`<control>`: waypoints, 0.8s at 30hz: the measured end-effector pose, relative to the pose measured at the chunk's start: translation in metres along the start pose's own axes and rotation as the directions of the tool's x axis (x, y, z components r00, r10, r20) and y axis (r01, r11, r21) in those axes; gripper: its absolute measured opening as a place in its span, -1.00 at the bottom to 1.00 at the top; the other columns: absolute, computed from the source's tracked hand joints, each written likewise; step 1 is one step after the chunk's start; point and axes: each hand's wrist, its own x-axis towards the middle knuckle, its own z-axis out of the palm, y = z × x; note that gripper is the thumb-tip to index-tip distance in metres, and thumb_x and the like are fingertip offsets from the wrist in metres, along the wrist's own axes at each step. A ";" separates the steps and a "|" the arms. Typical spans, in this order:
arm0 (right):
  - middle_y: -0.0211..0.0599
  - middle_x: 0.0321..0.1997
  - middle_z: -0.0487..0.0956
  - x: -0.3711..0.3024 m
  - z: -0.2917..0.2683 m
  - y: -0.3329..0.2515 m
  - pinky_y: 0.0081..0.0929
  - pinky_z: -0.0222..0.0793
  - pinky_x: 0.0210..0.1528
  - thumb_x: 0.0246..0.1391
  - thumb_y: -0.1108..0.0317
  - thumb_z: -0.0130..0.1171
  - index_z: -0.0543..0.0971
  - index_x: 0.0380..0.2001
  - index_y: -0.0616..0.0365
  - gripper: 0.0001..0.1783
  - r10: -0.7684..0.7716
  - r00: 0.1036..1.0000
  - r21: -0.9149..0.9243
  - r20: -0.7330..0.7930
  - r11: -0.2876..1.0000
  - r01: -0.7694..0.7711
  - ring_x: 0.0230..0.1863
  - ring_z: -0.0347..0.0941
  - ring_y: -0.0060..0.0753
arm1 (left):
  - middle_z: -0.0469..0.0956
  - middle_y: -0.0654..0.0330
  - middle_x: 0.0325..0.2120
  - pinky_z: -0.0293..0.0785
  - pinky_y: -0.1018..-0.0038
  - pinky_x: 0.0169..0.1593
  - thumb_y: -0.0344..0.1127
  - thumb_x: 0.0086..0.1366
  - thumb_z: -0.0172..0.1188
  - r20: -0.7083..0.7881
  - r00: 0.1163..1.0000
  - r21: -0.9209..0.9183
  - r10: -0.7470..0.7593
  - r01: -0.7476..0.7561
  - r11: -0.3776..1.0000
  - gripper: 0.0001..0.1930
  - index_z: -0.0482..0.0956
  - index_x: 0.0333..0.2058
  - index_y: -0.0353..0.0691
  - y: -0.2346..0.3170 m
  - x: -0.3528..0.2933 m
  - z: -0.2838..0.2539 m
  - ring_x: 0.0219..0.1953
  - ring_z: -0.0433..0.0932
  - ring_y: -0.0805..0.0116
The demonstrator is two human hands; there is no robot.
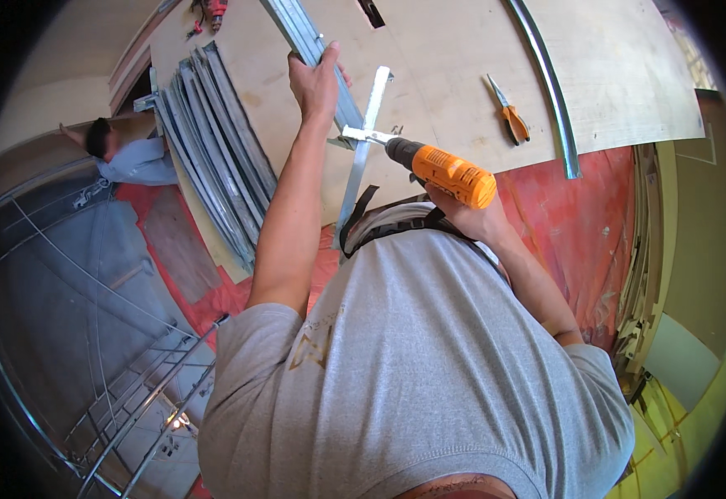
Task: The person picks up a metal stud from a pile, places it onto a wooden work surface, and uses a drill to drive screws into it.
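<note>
My left hand point(316, 85) is closed around a long galvanized metal channel point(298, 27) that slants across the plywood board from the top. My right hand point(471, 218) grips an orange cordless drill point(442, 170), its body pointing left. At the drill's nose, the bit meets a short bright bracket point(361, 134) by the channel's near end; whether it has entered the metal I cannot tell. A narrow metal strip point(354, 187) crosses there and runs down toward my waist.
Orange-handled pliers point(512, 121) and a curved-looking metal track point(550, 83) lie on the plywood point(438, 58). Several metal channels point(217, 141) are stacked at left, below a red drill point(216, 12). Another person point(140, 160) is beyond them. Red sheeting point(575, 224) covers the floor; scaffolding point(147, 416) stands lower left.
</note>
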 end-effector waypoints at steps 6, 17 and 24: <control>-0.12 -0.12 0.76 0.006 0.000 -0.006 -0.20 0.64 0.05 0.22 0.15 0.42 0.71 0.02 0.05 -0.64 -0.192 0.981 -0.164 -0.018 0.969 0.186 -0.04 0.72 0.03 | 0.55 0.10 -0.53 0.58 0.30 -0.56 -0.29 0.39 0.46 0.038 0.997 -0.009 0.060 -0.060 0.998 -0.60 0.38 -0.08 -0.33 0.018 0.013 0.007 -0.65 0.57 0.28; -0.17 -0.14 0.78 0.017 -0.003 -0.017 -0.27 0.64 0.06 0.25 0.20 0.41 0.71 0.03 0.03 -0.67 -0.050 0.995 -0.017 -0.087 0.999 0.049 -0.08 0.75 -0.06 | 0.54 0.13 -0.50 0.61 0.32 -0.51 -0.27 0.40 0.45 0.045 0.992 -0.025 0.118 -0.117 0.993 -0.58 0.39 -0.01 -0.31 0.046 0.018 0.029 -0.61 0.57 0.32; -0.23 -0.15 0.78 0.026 0.004 -0.008 -0.31 0.65 0.05 0.28 0.19 0.45 0.71 0.05 0.09 -0.65 -0.075 0.994 -0.064 -0.081 0.996 0.070 -0.09 0.76 -0.26 | 0.54 0.14 -0.51 0.61 0.32 -0.51 -0.26 0.38 0.47 0.067 0.990 -0.016 0.125 -0.124 0.992 -0.56 0.40 0.00 -0.30 0.040 0.035 0.029 -0.61 0.57 0.32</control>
